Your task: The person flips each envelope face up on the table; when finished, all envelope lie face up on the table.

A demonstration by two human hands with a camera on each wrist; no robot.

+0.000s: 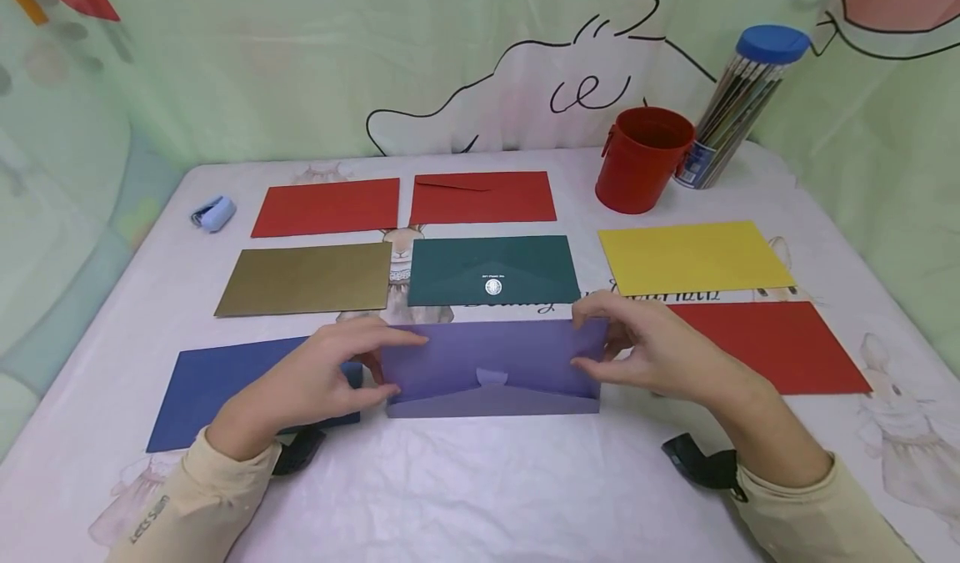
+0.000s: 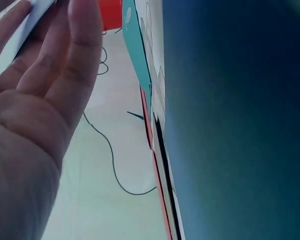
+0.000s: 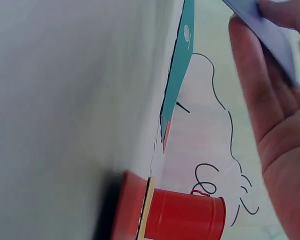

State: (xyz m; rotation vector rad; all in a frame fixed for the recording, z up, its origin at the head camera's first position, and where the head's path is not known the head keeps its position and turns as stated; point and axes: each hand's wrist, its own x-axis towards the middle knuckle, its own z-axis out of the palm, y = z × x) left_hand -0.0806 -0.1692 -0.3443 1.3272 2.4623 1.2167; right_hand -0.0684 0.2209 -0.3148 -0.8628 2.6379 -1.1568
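A purple envelope (image 1: 491,354), its flap and small tab facing the head camera, is held between two hands. My left hand (image 1: 330,375) pinches its left end between thumb and fingers. At the opposite end my right hand (image 1: 652,346) grips it the same way. Both wrist views show the envelope's edge (image 3: 272,40) between the fingers, raised off the table. Under my left forearm lies a blue envelope (image 1: 225,379), partly covered. Beyond the purple one is a dark green envelope (image 1: 495,267) with a round white emblem. A red envelope (image 1: 772,350) lies beside my right hand.
Farther back lie a gold envelope (image 1: 307,279), two red envelopes (image 1: 326,207) and a yellow envelope (image 1: 693,258). A red bucket (image 1: 645,163) stands at the back right, near a tilted, blue-lidded clear tube of pencils (image 1: 738,108). A small blue object (image 1: 213,213) sits back left.
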